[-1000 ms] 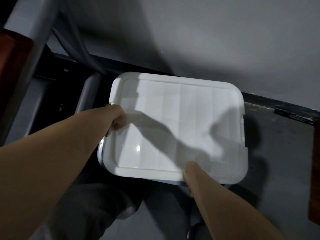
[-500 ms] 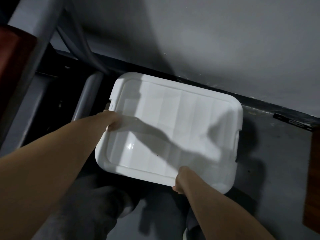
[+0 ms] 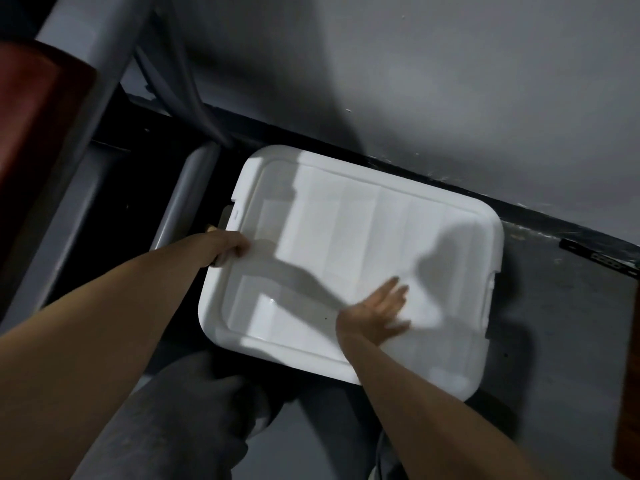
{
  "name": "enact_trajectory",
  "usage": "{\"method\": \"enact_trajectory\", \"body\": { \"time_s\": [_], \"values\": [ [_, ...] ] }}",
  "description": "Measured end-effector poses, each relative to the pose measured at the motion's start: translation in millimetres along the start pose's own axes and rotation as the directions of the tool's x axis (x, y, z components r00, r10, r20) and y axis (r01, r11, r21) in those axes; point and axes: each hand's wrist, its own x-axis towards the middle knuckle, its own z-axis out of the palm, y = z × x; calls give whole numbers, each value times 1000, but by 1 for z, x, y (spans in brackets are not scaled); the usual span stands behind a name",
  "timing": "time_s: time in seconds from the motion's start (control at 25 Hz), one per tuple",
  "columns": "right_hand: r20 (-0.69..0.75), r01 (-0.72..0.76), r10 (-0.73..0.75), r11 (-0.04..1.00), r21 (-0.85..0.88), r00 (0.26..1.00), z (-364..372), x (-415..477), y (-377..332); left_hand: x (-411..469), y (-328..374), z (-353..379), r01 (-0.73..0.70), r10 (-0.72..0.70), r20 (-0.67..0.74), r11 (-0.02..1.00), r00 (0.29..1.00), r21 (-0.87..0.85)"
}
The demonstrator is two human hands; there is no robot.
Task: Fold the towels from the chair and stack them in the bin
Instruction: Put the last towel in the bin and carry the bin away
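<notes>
The right hand point(image 3: 375, 313) is lifting off the bin's point(image 3: 363, 230) near edge and spreading open-fingered over its top, holding nothing; the left hand point(image 3: 225, 247) is gripping the left rim. The closed bin is sitting on the floor point(image 3: 554, 323), no towels showing; opening likely comes first.

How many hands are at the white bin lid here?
2. The left hand grips the white lid at its left edge; the right hand is spread open over its top near the front; blur hides contact.

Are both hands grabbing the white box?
No, only the left hand grips the edge of the white lid; the right hand is open, fingers spread, over it.
</notes>
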Motion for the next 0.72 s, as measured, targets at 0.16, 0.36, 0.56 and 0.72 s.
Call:
{"method": "enact_trajectory", "body": {
  "time_s": [0.16, 0.36, 0.56, 0.72],
  "values": [
    [426, 307, -256, 950, -54, 868, 2, 5, -28, -6, -2, -7, -41, 41, -27, 999, 999, 1],
    [529, 294, -220, 954, -59, 820, -2, 8, -32, -21, 2, -11, -122, 127, -63, 990, 990, 70],
    [510, 397, -276, 906, -144, 815, -9, 8, -29, -21, 4, 0, -187, 195, -89, 978, 977, 98],
    [350, 833, -764, 543, -105, 542, -10, 12, -59, -27, 2, 5, -203, 215, -146, 975, 966, 93]
  ]
}}
